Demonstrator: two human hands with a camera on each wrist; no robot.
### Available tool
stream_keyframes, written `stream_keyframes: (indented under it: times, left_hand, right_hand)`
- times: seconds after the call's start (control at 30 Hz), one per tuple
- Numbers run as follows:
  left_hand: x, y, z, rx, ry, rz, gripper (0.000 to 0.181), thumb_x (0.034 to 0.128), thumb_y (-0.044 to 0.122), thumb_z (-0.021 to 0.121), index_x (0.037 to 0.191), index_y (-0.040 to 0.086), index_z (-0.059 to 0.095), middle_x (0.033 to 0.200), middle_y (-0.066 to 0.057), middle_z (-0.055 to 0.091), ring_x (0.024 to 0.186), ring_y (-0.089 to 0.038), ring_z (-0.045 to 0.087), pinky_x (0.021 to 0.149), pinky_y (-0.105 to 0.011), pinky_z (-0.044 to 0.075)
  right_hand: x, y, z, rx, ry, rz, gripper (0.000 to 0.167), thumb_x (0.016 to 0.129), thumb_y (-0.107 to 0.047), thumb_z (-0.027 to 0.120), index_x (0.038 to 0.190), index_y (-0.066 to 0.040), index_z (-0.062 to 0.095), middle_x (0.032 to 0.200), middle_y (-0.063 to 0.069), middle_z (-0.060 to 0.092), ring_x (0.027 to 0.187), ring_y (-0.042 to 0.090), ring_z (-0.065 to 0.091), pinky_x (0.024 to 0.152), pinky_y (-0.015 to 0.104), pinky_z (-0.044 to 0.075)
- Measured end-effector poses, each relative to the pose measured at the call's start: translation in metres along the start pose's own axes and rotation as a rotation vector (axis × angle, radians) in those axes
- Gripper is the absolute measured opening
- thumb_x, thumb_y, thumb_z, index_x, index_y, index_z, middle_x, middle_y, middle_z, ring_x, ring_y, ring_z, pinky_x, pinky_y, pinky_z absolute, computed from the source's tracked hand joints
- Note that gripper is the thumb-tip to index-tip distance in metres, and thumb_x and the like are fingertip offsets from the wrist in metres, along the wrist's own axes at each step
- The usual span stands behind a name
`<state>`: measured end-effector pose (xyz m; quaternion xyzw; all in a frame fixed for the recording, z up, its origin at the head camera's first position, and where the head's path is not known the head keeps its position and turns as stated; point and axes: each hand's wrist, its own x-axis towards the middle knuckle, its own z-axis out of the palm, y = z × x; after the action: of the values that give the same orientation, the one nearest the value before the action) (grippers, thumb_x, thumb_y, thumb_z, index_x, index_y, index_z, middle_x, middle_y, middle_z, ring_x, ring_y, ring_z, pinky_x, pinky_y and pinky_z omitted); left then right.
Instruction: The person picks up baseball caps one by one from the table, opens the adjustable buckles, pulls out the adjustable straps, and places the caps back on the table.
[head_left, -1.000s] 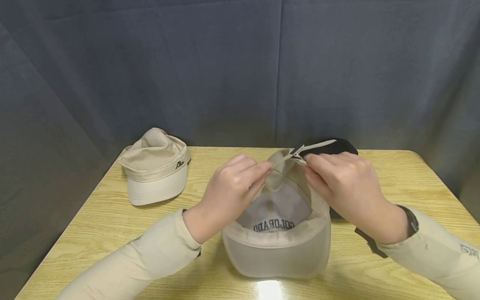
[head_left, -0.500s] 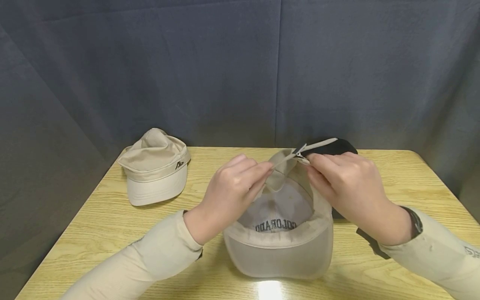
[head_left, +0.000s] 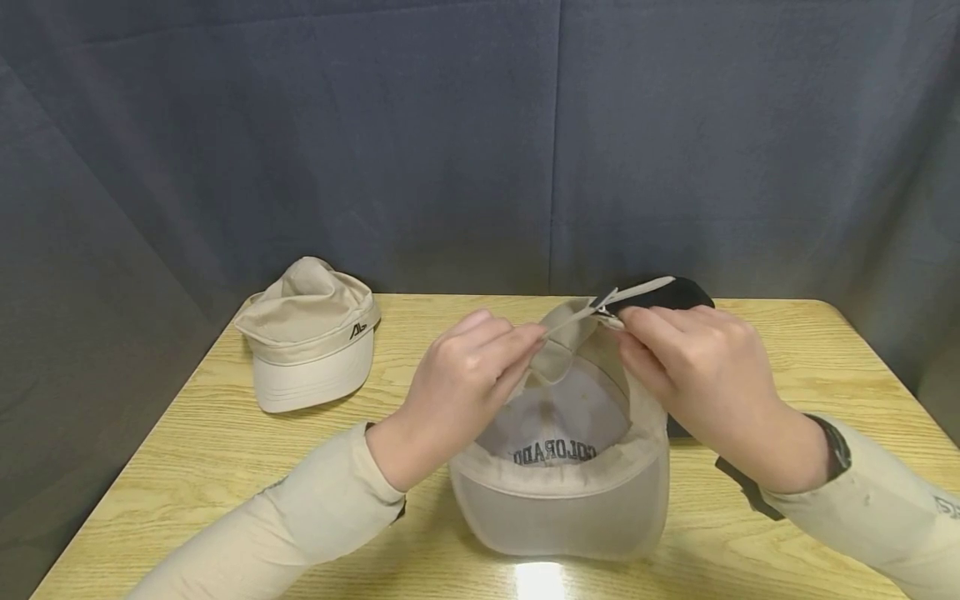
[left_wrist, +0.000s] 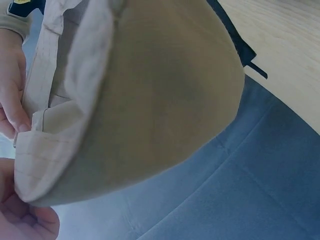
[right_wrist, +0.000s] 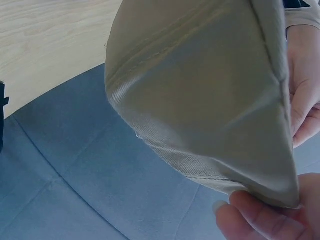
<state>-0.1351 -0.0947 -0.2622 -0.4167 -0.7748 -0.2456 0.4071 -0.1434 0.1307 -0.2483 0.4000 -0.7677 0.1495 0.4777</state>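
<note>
A beige cap (head_left: 558,521) stands upturned in front of me, brim toward me, with dark "COLORADO" lettering (head_left: 555,451) showing reversed inside the crown. Its thin back strap (head_left: 567,322) runs from my left hand (head_left: 467,377) to a small buckle (head_left: 604,312). My left fingers pinch the strap's left part. On the other side, my right hand (head_left: 701,379) grips the cap edge beside the buckle, and the strap's loose end (head_left: 645,288) sticks up past it. In the right wrist view, my right fingers (right_wrist: 267,220) pinch a corner of the cap fabric. My palms are hidden.
Another beige cap (head_left: 315,337) with a dark logo lies at the left of the wooden table (head_left: 795,367). A black item (head_left: 686,292) is partly hidden behind my right hand. Dark cloth (head_left: 420,150) hangs behind the table.
My right hand, the buckle and the cap have shifted slightly to the right. My left hand stays almost in place, still pinching the strap. The other cap has not moved noticeably.
</note>
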Motion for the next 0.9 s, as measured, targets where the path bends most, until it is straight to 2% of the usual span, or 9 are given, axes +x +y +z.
stream_keyframes:
  times: [0.33,0.63,0.9]
  left_hand:
    - [-0.0005,-0.0004,-0.0009,0.009,0.002,0.008,0.015,0.0823,-0.001,0.073,0.097,-0.004,0.073,0.075,-0.007,0.067,0.063,-0.016,0.053,0.058,-0.021,0.044]
    - [-0.0013,0.0013,-0.0012,-0.001,-0.005,0.009,0.015,0.0829,0.0,0.073,0.097,-0.003,0.073,0.079,-0.007,0.069,0.065,-0.017,0.054,0.059,-0.021,0.045]
    - [-0.0039,0.0012,-0.0005,-0.002,-0.004,0.005,0.014,0.083,0.0,0.073,0.096,-0.003,0.073,0.077,-0.007,0.068,0.064,-0.015,0.053,0.058,-0.019,0.044]
  right_hand:
    - [0.0007,-0.0007,-0.001,-0.003,0.006,0.006,0.021,0.092,-0.01,0.046,0.077,-0.002,0.059,0.057,0.002,0.052,0.04,0.02,0.039,0.038,0.038,0.032]
    - [0.0006,-0.0006,-0.0008,0.003,-0.01,0.05,0.02,0.085,-0.006,0.047,0.066,-0.01,0.048,0.051,-0.005,0.035,0.041,0.013,0.029,0.035,0.031,0.022]
    - [-0.0001,-0.0017,-0.0012,-0.005,-0.006,0.033,0.019,0.086,-0.007,0.047,0.068,-0.009,0.051,0.052,-0.004,0.04,0.04,0.016,0.033,0.036,0.035,0.027]
